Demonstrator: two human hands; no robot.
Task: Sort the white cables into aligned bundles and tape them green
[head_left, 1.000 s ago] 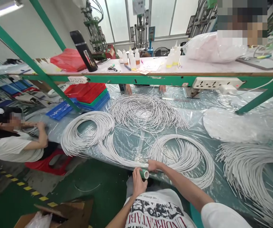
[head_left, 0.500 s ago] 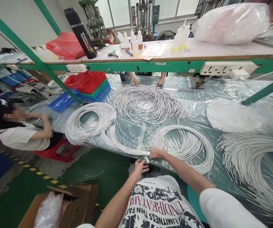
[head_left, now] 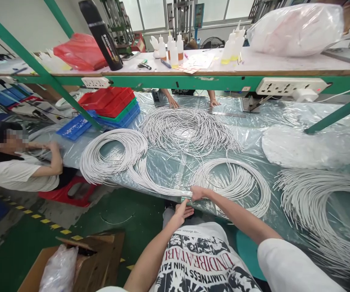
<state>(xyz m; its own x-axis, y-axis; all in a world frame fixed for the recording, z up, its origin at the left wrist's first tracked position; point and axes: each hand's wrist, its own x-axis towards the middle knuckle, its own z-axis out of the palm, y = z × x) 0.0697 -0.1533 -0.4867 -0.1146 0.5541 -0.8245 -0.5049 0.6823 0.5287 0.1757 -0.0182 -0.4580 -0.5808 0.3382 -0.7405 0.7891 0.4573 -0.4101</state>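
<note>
My right hand is closed at the near table edge, around the end of a curved bundle of thin white cables. Just below it, my left hand is open, fingers stretched out, its thumb tip close to the right hand; whether the two touch I cannot tell. A shiny clear strip shows between the hands. Right of them lies a coil of white cables, and to the left another cable coil. Beyond is a big loose heap of white cables.
Stacked red, green and blue trays stand at the back left. A green-framed shelf crosses above the table. Across from me a co-worker's hands touch the heap. More cables lie at right. An open carton is on the floor.
My left hand has moved up and slightly right, closer to my right hand. The co-worker's hand at the far right of the heap has shifted right, fingers spread.
</note>
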